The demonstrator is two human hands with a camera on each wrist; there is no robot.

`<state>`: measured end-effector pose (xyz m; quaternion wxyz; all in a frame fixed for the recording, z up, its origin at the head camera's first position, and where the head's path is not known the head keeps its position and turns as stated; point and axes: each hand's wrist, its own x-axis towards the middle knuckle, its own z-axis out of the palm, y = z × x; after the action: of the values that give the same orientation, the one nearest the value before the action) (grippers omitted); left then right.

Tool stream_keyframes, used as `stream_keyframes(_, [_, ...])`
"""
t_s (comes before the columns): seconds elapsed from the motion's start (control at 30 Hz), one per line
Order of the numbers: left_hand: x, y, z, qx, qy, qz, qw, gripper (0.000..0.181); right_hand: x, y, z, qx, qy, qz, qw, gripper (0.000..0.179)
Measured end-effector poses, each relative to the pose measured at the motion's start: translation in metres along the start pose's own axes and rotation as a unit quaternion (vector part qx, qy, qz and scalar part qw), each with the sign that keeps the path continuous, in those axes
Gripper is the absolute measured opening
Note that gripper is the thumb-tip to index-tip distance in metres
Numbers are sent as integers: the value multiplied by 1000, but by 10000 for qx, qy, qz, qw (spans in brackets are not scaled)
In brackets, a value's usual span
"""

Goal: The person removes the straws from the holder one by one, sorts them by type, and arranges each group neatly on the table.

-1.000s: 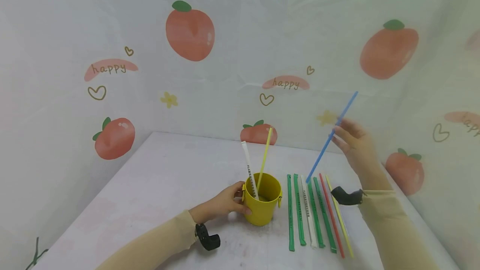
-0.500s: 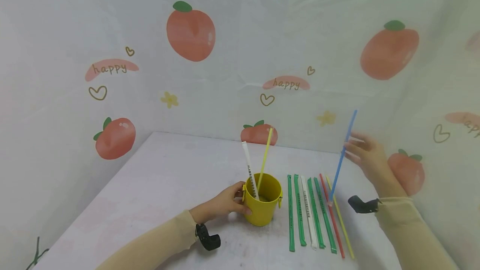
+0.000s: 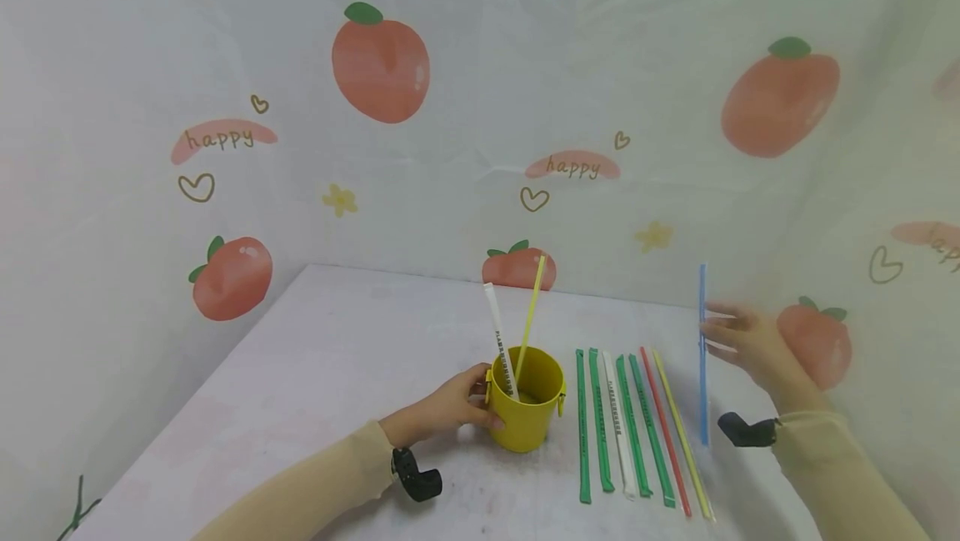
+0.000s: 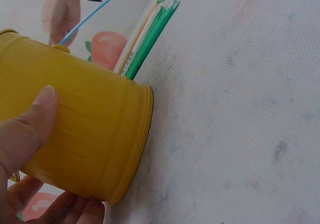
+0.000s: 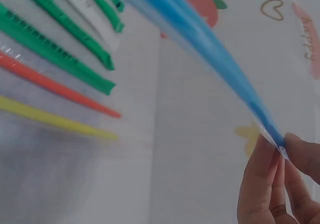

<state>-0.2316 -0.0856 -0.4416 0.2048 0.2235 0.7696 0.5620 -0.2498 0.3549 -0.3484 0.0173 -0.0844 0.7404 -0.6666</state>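
Note:
My left hand (image 3: 450, 404) grips the side of a small yellow bucket (image 3: 522, 428), thumb on the near wall and fingers behind, as the left wrist view also shows. A white paper-wrapped straw (image 3: 492, 316) and a yellow straw (image 3: 533, 303) lean inside it. On the right, thumb and fingertips of my right hand (image 3: 744, 343) pinch a blue straw (image 3: 703, 391) in a clear wrapper. It stands nearly upright, to the right of the row of straws. In the right wrist view the pinch is at the end of the blue straw (image 5: 212, 59).
Several straws lie side by side right of the bucket: green-wrapped ones (image 3: 584, 441), a white one (image 3: 617, 420), a red one (image 3: 666, 433) and a yellow one (image 3: 682, 437). A patterned cloth wall (image 3: 420, 191) rises behind the white tabletop (image 3: 375, 333).
My right hand has moved right and down with the blue straw, which has swung from a slant over the row to nearly upright beside it. My left hand and the bucket have stayed put.

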Motion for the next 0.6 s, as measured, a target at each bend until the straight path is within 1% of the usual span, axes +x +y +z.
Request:
stream_keyframes(0.03, [0, 0, 0, 3, 3, 2, 10000, 66, -1, 3, -1, -273, -4, 86, 9996, 33])
stream_keyframes(0.1, [0, 0, 0, 3, 8, -7, 10000, 66, -3, 8, -2, -807, -1, 261, 9964, 45])
stream_keyframes(0.17, [0, 0, -1, 18, 9, 18, 10000, 67, -3, 14, -1, -1267, 62, 467, 9908, 59])
stream_keyframes(0.23, [0, 0, -1, 31, 14, 13, 10000, 67, -4, 22, 1, -1638, 124, 670, 9841, 66])
stream_keyframes(0.47, [-1, 0, -1, 27, 14, 40, 10000, 67, -4, 47, 8, -2207, 275, 1361, 9654, 70])
stream_keyframes(0.57, [-1, 0, -1, 28, -11, 78, 10000, 67, -5, 54, 10, -2265, 296, 1594, 9604, 67])
stream_keyframes(0.6, [-1, 0, -1, 32, -9, 86, 10000, 67, -5, 56, 10, -2218, 292, 1645, 9607, 65])
